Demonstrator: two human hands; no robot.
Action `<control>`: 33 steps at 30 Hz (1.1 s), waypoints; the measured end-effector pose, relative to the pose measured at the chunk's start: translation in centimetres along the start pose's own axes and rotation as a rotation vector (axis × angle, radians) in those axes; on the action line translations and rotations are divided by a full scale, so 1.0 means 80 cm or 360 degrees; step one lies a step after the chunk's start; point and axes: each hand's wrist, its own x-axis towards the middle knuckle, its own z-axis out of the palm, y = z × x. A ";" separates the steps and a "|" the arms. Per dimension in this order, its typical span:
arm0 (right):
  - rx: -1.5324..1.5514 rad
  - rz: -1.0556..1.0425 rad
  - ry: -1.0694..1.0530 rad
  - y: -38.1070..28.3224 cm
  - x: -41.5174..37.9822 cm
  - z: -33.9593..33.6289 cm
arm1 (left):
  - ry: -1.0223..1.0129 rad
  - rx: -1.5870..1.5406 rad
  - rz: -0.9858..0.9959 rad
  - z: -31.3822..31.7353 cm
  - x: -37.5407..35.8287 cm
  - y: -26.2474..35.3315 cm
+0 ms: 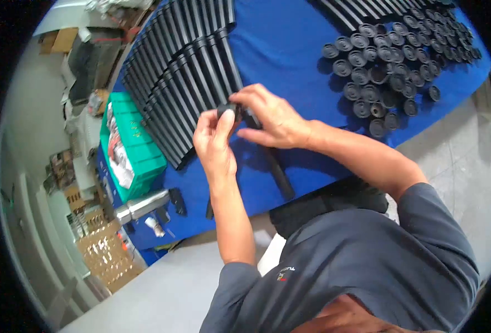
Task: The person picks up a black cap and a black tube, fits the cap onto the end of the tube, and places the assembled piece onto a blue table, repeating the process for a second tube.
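Note:
My left hand (216,136) is closed on a small round black part (227,110), with the thumb pressed on it. My right hand (273,119) is beside it, thumb and fingers spread apart, the fingertips close to the part's right side. Whether those fingertips touch the part is hard to tell. Under my right hand a black tube (279,173) lies on the blue cloth (284,50), its upper end partly hidden by the hand.
Rows of black tubes (193,69) lie at the upper left. Many round black caps (359,75) are spread at the upper right, beside more tubes (340,14). A green crate (140,150) stands at the left, with a silver object (145,205) near it.

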 end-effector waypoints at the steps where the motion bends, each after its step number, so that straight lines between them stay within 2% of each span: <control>1: -0.0004 0.0046 -0.0086 0.002 -0.001 0.000 | 0.0020 0.0018 0.0019 0.005 -0.003 -0.006; 4: -0.0043 0.0037 -0.0177 0.016 -0.007 0.008 | 0.0189 0.0175 0.0003 0.011 -0.016 -0.019; 6: 0.0030 -0.0049 -0.0197 0.012 -0.008 0.006 | 0.0171 0.0248 0.0085 -0.002 -0.019 -0.029; 10: 0.0057 -0.0096 -0.0335 0.000 -0.010 0.003 | 0.0166 0.0130 0.0044 -0.015 -0.034 -0.023; 16: 0.0150 -0.0176 -0.0484 -0.008 -0.012 0.009 | 0.0170 0.0214 -0.0036 -0.027 -0.061 -0.022; 17: 0.0148 -0.0273 -0.0431 -0.008 -0.014 0.012 | 0.0129 0.0255 -0.0012 -0.038 -0.061 -0.029; 20: 0.0113 -0.0206 -0.0551 -0.010 -0.015 0.013 | 0.0165 0.0240 -0.0016 -0.028 -0.068 -0.025; 22: 0.0125 -0.0077 -0.0486 -0.011 -0.013 0.008 | 0.0207 0.0256 -0.0029 -0.020 -0.070 -0.020; 24: -0.0038 0.0116 -0.0207 -0.011 -0.006 0.006 | 0.0274 0.0425 -0.0032 -0.028 -0.069 -0.018; 25: -0.0142 0.0055 0.0075 0.000 -0.002 0.014 | 0.0288 0.0420 0.0025 -0.031 -0.070 -0.017; 26: -0.0273 0.0063 0.0161 0.003 0.004 0.010 | 0.0283 0.0407 0.0028 -0.034 -0.072 -0.012; 28: -0.0759 0.0154 0.0011 0.020 0.006 0.004 | 0.0276 0.0312 0.0030 -0.042 -0.077 -0.010; 30: -0.1009 0.0198 -0.0187 0.026 0.002 -0.003 | 0.0315 0.0361 0.0064 -0.059 -0.083 -0.010; 33: -0.1188 0.0441 -0.0338 0.030 0.002 -0.007 | 0.0443 0.0577 0.0198 -0.081 -0.092 -0.019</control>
